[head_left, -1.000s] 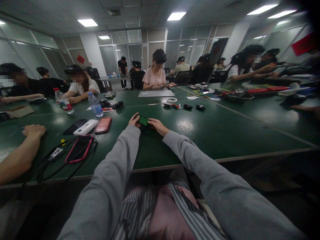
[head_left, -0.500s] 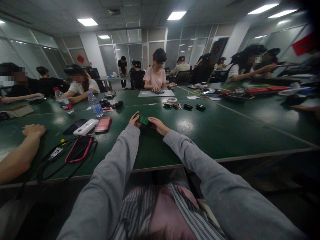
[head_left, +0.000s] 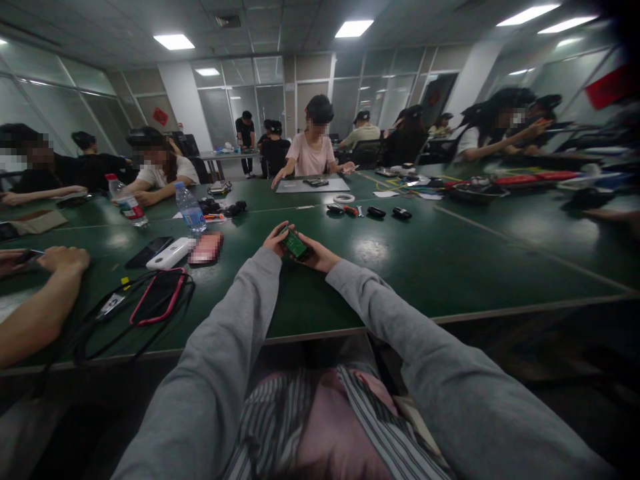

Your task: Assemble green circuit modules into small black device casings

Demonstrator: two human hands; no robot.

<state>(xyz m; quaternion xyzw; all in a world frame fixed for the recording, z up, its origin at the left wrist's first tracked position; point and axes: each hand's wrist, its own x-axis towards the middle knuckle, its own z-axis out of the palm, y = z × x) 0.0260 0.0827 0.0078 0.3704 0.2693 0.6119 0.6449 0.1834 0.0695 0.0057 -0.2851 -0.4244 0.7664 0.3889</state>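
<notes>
A small green board (head_left: pixel 295 244) sits between both hands, held just above the green table (head_left: pixel 450 260), tilted with its face toward the camera. The left hand (head_left: pixel 276 239) curls round its left end, fingers closed on the edge; the right hand (head_left: pixel 316 255) cups it from below and the right, fingers likewise closed on it. Grey sleeves run back from both hands to the table's near edge.

Left of the hands lie a blurred pink item (head_left: pixel 206 248), a white pack (head_left: pixel 171 254) and a dark phone (head_left: pixel 149 253), side by side. Nearer the edge a pink-rimmed phone (head_left: pixel 159 297) lies inside loops of black cable (head_left: pixel 100 327). A co-worker's forearm and fist (head_left: pixel 65 259) rest on the table at far left.

Beyond the board, well apart from it, stand two bottles: one with a blue label (head_left: pixel 190 210), showing clear liquid, and one with a red cap (head_left: pixel 126 202); how full that one is I cannot tell. Further on lie a tape roll (head_left: pixel 343 199), small dark tools (head_left: pixel 370 213) and a grey mat (head_left: pixel 311 186), with a dark device on it, in front of a person in pink (head_left: pixel 311 155). Nothing stands between the camera and the board but the sleeves. More people sit round the far tables, with red and yellow clutter (head_left: pixel 505 180) at right, too blurred to name.
</notes>
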